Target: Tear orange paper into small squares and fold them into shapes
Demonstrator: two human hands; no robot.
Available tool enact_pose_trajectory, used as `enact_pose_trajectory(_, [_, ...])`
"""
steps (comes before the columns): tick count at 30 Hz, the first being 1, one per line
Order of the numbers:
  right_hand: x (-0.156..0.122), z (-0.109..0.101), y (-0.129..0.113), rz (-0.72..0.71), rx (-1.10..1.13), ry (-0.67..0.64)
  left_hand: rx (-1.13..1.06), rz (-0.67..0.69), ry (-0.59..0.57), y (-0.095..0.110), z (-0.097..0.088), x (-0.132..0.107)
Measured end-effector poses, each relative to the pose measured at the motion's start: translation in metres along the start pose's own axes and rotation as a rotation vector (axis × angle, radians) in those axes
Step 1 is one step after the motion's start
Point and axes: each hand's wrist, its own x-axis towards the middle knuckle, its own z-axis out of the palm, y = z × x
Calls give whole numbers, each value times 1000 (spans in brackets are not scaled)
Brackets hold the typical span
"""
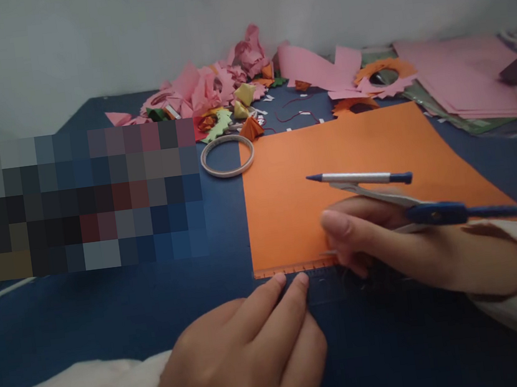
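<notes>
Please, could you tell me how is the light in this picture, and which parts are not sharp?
Head view: dim light, no strong glare on the orange sheet; head view: the drawing compass looks smeared at its blue handle end, perhaps from motion, while its pencil is clearer; head view: a pixelated block hides detail at left.
</notes>
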Motion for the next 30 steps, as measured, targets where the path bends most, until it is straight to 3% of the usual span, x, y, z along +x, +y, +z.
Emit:
enact_pose_trajectory(7, [-18, -9, 9, 60, 2, 76, -8, 37, -82, -2, 5, -14])
enact_pose_trajectory(17, [-6, -2, -9, 2, -182, 54, -9, 33, -57, 0, 8, -16])
enact_pose_trajectory(22, [-6, -2, -6, -15, -213, 114, -18, 10, -52, 0, 9, -13])
enact_pose_trajectory(30, [-4, -3, -6, -24, -209, 106, -6, 36, -41, -3, 8, -18])
